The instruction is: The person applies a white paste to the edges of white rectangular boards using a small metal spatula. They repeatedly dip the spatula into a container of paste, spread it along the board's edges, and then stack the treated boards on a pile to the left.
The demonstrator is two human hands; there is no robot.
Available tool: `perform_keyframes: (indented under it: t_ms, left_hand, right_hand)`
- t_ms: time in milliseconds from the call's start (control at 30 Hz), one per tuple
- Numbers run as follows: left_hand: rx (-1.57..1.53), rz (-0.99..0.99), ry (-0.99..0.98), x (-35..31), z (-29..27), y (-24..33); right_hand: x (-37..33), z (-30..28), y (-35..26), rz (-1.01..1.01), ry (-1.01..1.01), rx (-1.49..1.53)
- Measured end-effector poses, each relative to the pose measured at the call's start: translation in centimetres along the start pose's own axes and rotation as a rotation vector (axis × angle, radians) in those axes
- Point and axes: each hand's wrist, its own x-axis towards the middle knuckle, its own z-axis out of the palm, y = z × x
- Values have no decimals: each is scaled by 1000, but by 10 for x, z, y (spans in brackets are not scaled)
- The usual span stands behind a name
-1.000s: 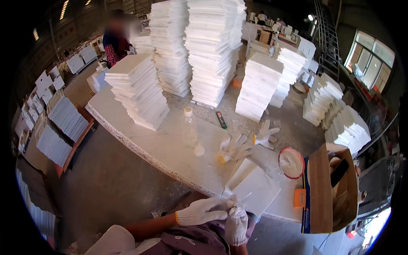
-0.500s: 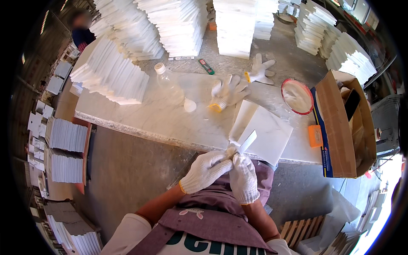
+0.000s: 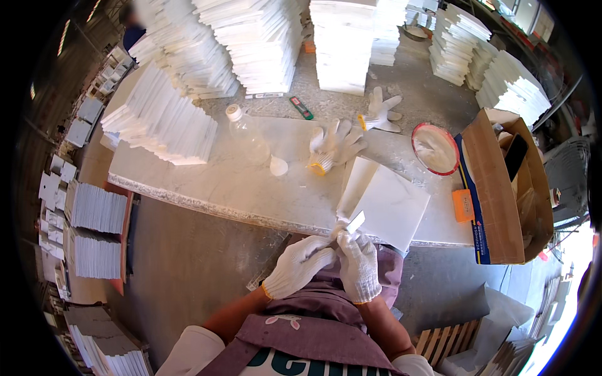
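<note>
Both my hands wear white knit gloves and meet in front of my lap at the table's near edge. My right hand (image 3: pixel 360 266) is closed on a thin flat pale strip (image 3: pixel 355 222), which sticks up past the fingertips. My left hand (image 3: pixel 299 266) comes in from the left, its fingers bent together against the right fingertips. What it pinches, if anything, is hidden. Just beyond the strip lies a white marbled tile (image 3: pixel 397 203), overhanging the table edge and partly covering another white tile (image 3: pixel 357 180).
On the table (image 3: pixel 188 182) are two spare gloves (image 3: pixel 334 145), a clear bottle (image 3: pixel 249 138), a green-and-black tool (image 3: pixel 301 108) and a red-rimmed dish (image 3: pixel 435 149). Tile stacks (image 3: pixel 342 47) line the back. A cardboard box (image 3: pixel 501 194) stands right, an orange block (image 3: pixel 463 205) beside it.
The strip has tilted and dropped slightly toward me, with less of it showing. My left fingers have shifted and loosened a little. The whole view has tipped slightly.
</note>
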Motion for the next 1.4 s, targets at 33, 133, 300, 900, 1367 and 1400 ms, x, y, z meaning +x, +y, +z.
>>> perform_keyframes:
  t_ms: [33, 133, 300, 900, 1367, 1400]
  left_hand:
    - [-37, -37, 4, 1, 0, 1]
    - [-126, -117, 25, 4, -3, 8]
    - [-241, -148, 72, 10, -5, 3]
    - [-357, -216, -74, 17, -1, -18]
    - [-292, -88, -182, 30, 9, -54]
    - [-307, -75, -178, 30, 7, -58]
  right_hand:
    - [0, -3, 2, -23, 39, -143]
    - [5, -8, -25, -132, -26, -314]
    - [44, -50, -115, -653, 303, -1113]
    - [262, -166, -155, -711, 529, -2045]
    - [168, -94, -216, -988, 467, -1128]
    - [162, -85, -213, -996, 437, -1018]
